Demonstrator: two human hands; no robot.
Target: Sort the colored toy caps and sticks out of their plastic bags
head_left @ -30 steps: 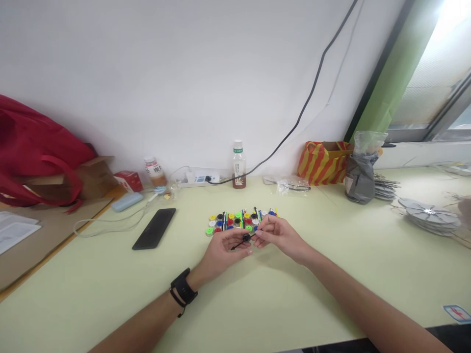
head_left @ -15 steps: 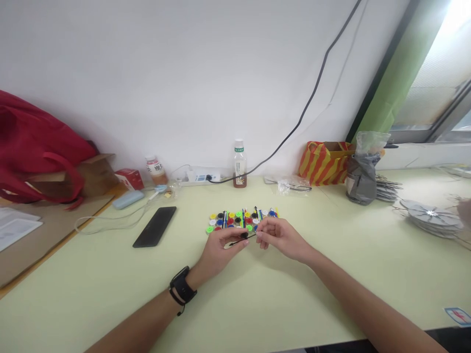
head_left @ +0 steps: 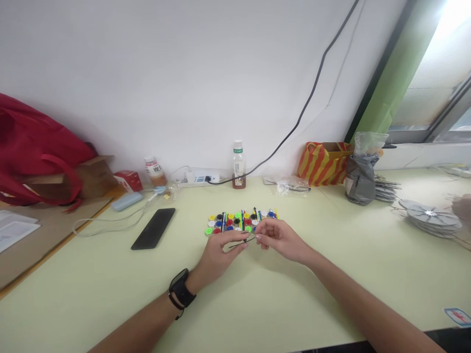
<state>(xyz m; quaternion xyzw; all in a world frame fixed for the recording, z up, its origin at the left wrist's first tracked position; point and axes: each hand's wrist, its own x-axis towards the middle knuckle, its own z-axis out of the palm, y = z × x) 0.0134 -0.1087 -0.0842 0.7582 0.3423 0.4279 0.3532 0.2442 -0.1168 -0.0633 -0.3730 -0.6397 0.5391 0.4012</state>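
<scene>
In front of me my left hand (head_left: 221, 252), with a black watch (head_left: 181, 288) on its wrist, pinches a thin black strip (head_left: 236, 243) between thumb and fingers. A small dark piece shows at those fingertips, too small to make out. My right hand (head_left: 277, 238) is closed at the strip's other end, thumb against forefinger, its remaining fingers curled. Just behind both hands lies a set of small coloured round discs (head_left: 230, 216) in rows, with bundles of thin coloured strips (head_left: 223, 221) between them. My hands cover part of the front row.
A black phone (head_left: 153, 229) and a white cable (head_left: 110, 228) lie left. Along the wall stand a drink bottle (head_left: 239, 169), a power strip (head_left: 200, 175) and a striped bag (head_left: 324, 164). Stacked grey discs (head_left: 429, 218) are at right, near another person's blurred hand (head_left: 461, 208).
The small dark piece at my left fingertips has turned and shows less. The strip's visible end lies slightly lower. Both hands stay nearly in place; the view has shifted slightly.
</scene>
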